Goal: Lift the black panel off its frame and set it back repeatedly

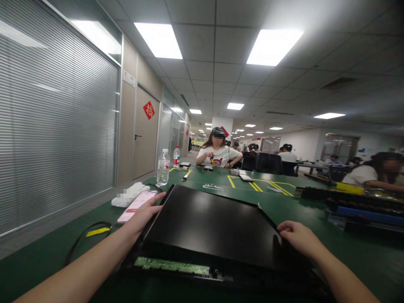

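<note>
A wide, flat display panel (214, 223) with a glossy black face lies before me, tilted over a black frame. A strip of green circuit board (172, 266) shows along its near edge. On the left side, my left hand (147, 212) grips the panel's edge, fingers spread along it and partly hidden. My right hand (296, 235) has its bent fingers closed at the panel's right edge; the thumb's hold is hard to see. A small pale tab (259, 206) sticks up at the far right corner.
Beside my left hand lie a lit phone (137, 206) and a white object (129, 194). Water bottles (163, 167) stand beyond. Dark stacked parts (350, 202) lie on the right of the green table (41, 263). Across it sits a person (217, 153); another person (368, 174) sits at right.
</note>
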{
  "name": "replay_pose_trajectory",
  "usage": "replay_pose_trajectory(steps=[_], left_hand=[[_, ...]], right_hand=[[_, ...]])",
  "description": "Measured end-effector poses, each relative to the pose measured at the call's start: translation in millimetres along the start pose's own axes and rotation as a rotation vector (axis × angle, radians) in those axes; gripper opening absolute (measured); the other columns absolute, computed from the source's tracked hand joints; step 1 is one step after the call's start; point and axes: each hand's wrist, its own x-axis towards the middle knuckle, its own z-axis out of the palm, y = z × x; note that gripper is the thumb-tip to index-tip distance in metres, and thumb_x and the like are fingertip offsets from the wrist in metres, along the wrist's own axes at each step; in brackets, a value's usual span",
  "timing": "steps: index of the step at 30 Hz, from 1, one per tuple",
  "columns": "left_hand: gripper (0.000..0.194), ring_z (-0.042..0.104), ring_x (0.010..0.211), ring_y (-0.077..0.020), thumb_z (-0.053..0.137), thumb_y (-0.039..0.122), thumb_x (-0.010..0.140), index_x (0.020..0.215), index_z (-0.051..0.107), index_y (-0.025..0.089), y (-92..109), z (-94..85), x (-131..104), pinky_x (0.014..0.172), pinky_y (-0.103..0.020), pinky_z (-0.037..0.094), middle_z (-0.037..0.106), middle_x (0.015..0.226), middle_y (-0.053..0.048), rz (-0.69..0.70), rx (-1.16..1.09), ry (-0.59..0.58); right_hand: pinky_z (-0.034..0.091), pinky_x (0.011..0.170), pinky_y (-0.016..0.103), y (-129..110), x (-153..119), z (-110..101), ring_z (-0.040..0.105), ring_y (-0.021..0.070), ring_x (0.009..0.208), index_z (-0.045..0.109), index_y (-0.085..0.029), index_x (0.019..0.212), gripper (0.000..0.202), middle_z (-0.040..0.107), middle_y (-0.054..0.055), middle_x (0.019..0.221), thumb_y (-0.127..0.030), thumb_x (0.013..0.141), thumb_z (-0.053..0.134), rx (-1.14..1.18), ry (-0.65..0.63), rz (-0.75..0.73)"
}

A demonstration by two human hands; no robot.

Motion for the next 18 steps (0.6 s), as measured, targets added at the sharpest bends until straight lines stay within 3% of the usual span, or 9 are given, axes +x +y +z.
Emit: replay_pose_trajectory(steps=[4, 13, 18], left_hand=[[0.077, 0.066, 0.051, -0.0205, 0.068, 0.008, 0.060, 0.130, 0.036, 0.020, -7.4, -1.4, 1.3, 0.049, -0.029, 0.051, 0.070, 0.059, 0.000, -0.016, -0.017, -0.022], [0.046, 0.069, 0.067, -0.0221, 0.071, 0.021, 0.062, 0.106, 0.059, 0.017, -14.1, -0.6, 0.8, 0.061, -0.031, 0.053, 0.073, 0.076, -0.006, -0.025, 0.004, -0.162], [0.046, 0.069, 0.071, -0.0223, 0.067, 0.017, 0.063, 0.108, 0.058, 0.018, -10.0, 4.6, -5.7, 0.061, -0.030, 0.052, 0.073, 0.078, -0.004, -0.013, 0.002, -0.185]], right_hand=[[0.042, 0.063, 0.027, 1.4, 2.2, 1.1, 0.061, 0.0194, 0.074, 0.068, -0.022, 0.081, 0.024, 0.068, 0.003, 0.078, -0.025, 0.065, 0.051, -0.008, 0.002, 0.007], [0.042, 0.064, 0.027, -0.4, 0.4, -0.4, 0.061, 0.0195, 0.075, 0.067, -0.022, 0.082, 0.024, 0.068, 0.004, 0.079, -0.024, 0.066, 0.049, -0.012, -0.017, 0.033], [0.042, 0.066, 0.028, -3.0, -1.2, -2.5, 0.061, 0.0199, 0.077, 0.067, -0.022, 0.083, 0.025, 0.068, 0.004, 0.081, -0.024, 0.066, 0.049, -0.032, -0.013, 0.030]])
